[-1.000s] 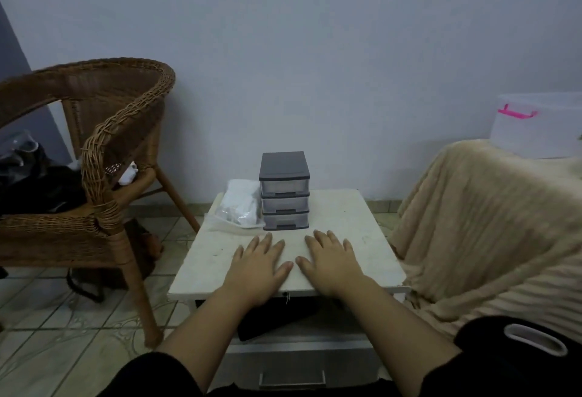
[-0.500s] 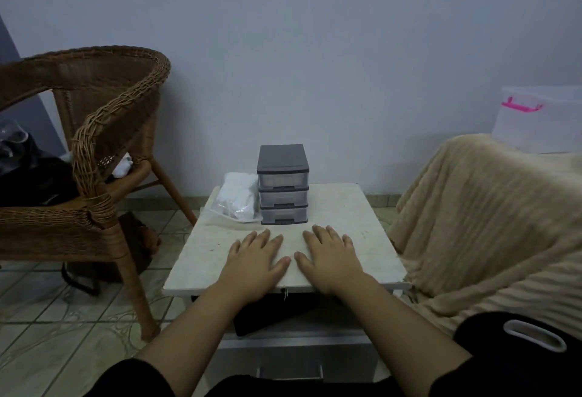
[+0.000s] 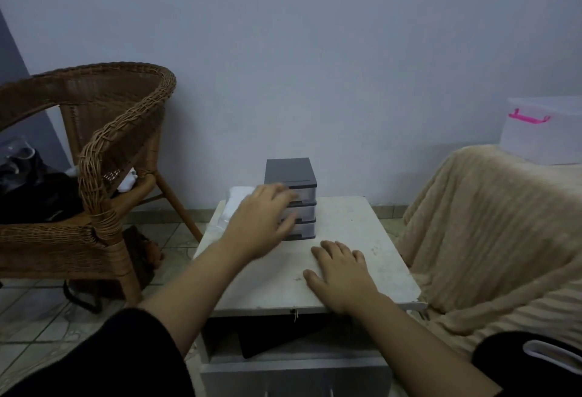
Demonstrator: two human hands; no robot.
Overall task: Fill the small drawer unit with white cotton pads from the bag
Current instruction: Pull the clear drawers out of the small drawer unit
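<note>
Left hand outstretched, blurred, apparently touching drawer unit.

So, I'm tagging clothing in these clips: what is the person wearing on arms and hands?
Both hands, left hand and right hand, are bare: no gloves, and no rings or watch that I can make out. The forearms are uncovered; a black sleeve shows at the left arm's upper part.

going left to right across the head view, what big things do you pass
wicker chair → bag of cotton pads → drawer unit → right hand flat on the table → beige blanket → clear box with pink handle
</note>
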